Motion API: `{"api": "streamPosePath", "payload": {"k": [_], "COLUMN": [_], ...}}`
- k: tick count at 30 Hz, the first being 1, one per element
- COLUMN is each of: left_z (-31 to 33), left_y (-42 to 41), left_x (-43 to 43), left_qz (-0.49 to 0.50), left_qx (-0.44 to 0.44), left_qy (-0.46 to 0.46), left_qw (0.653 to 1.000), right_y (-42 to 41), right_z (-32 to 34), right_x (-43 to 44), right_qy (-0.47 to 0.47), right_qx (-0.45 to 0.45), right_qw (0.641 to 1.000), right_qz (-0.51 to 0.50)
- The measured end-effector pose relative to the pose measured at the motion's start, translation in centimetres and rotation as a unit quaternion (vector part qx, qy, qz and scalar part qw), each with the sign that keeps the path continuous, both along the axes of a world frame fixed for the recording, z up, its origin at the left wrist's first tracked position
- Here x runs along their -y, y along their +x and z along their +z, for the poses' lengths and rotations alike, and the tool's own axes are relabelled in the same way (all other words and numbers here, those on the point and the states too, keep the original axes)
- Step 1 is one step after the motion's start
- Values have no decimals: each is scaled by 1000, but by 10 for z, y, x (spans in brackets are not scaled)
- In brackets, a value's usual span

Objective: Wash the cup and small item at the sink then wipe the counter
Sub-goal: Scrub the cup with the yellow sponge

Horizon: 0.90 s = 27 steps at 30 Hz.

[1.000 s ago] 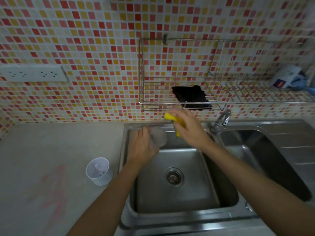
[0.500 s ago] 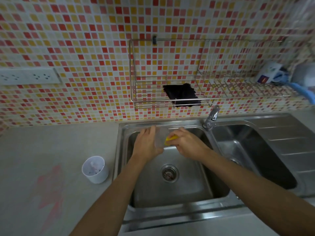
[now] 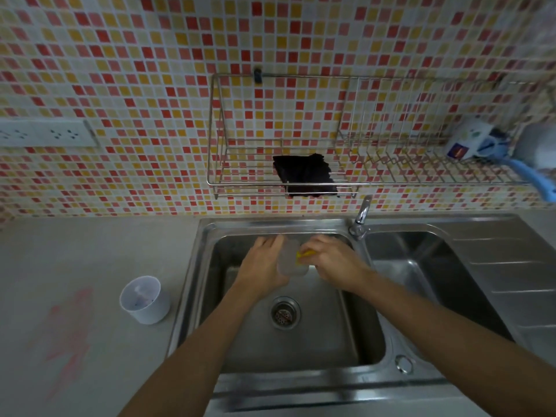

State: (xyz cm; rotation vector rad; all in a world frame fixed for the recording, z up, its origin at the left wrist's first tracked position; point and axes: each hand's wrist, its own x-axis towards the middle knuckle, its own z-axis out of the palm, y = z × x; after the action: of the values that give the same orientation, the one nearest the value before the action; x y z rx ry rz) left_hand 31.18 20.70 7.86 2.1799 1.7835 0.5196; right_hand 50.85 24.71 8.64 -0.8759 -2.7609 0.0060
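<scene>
Over the left basin of the steel sink (image 3: pixel 331 350), my left hand (image 3: pixel 264 263) holds a clear plastic cup (image 3: pixel 289 260) on its side. My right hand (image 3: pixel 331 261) grips a yellow sponge (image 3: pixel 304 254) and presses it into the cup's mouth; most of the sponge is hidden by my fingers. A white cup (image 3: pixel 144 299) with a small pale item inside stands on the counter just left of the sink. Pink smears (image 3: pixel 70 332) mark the grey counter (image 3: pixel 90 251) at the front left.
The faucet (image 3: pixel 361 218) rises between the two basins, with a drainboard (image 3: pixel 511 281) at the right. A wall-mounted wire rack (image 3: pixel 301 182) holds a black cloth (image 3: pixel 304 176) and, at its right end, white and blue items (image 3: pixel 475 142). A power outlet strip (image 3: pixel 45 133) is at the left.
My right hand brought the sponge down from near the rack to the cup and pushed it inside. Both hands lowered slightly into the basin.
</scene>
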Motion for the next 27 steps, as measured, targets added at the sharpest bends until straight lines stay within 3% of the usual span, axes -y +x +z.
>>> {"api": "streamPosePath", "payload": {"k": [3, 6, 8, 14, 21, 24, 27], "left_z": [-1, 2, 2, -1, -4, -3, -4], "left_y": [1, -7, -10, -9, -2, -9, -17], "left_x": [-1, -2, -1, -4, -6, -11, -15], "left_qz": [16, 35, 40, 30, 86, 55, 34], "left_qx": [32, 42, 49, 91, 155, 120, 28], "left_qy": [-19, -40, -54, -73, 7, 24, 51], "left_qw": [999, 998, 997, 993, 984, 991, 998], "right_y": [1, 0, 2, -3, -12, -13, -15], "right_z": [-5, -22, -30, -28, -10, -6, -9], "right_x": [-10, 3, 10, 1, 0, 1, -2], "right_qy": [34, -70, -97, -3, -23, -110, -150], "right_qx": [9, -79, -87, -74, -110, -131, -116], "right_qw": [999, 994, 991, 997, 994, 984, 981], "right_qz": [15, -12, -17, 8, -5, -38, -39]}}
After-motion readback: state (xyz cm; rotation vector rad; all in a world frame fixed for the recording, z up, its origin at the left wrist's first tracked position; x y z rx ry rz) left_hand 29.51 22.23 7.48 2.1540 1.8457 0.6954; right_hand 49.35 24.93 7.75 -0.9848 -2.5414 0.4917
